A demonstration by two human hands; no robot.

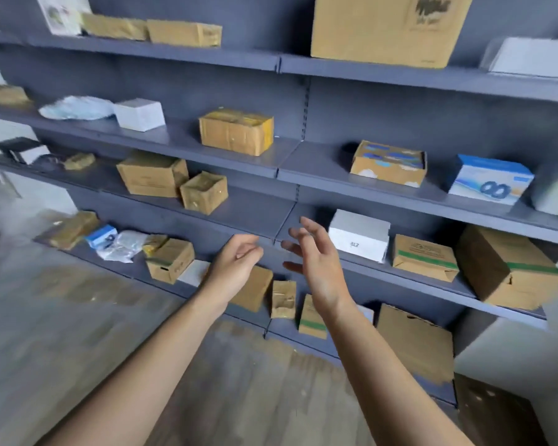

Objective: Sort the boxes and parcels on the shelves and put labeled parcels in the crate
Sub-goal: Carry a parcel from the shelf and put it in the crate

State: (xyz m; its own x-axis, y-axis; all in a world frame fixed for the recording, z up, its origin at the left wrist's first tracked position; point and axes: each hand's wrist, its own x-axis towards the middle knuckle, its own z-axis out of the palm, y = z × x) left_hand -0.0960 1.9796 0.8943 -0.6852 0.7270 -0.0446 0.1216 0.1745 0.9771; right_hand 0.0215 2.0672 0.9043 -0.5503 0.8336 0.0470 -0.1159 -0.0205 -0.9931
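Grey shelves point(226, 217) hold several cardboard boxes and parcels. My left hand point(236, 265) and my right hand point(316, 262) reach out side by side in front of the lower shelves, fingers relaxed, holding nothing. A white box with a small label point(358, 235) sits just right of my right hand. A brown box with a green stripe point(424, 257) stands beside it. Two brown boxes point(171, 183) sit on the shelf above my left hand. A taped yellow-brown parcel point(236, 132) lies higher up. No crate is in view.
A large carton point(387, 27) stands on the top shelf. Blue-and-white boxes point(490, 180) sit at the right. Small boxes and a plastic-wrapped parcel point(120, 246) lie on the bottom shelf at the left. A dark box point(496, 413) stands on the wooden floor point(78, 317) at the lower right.
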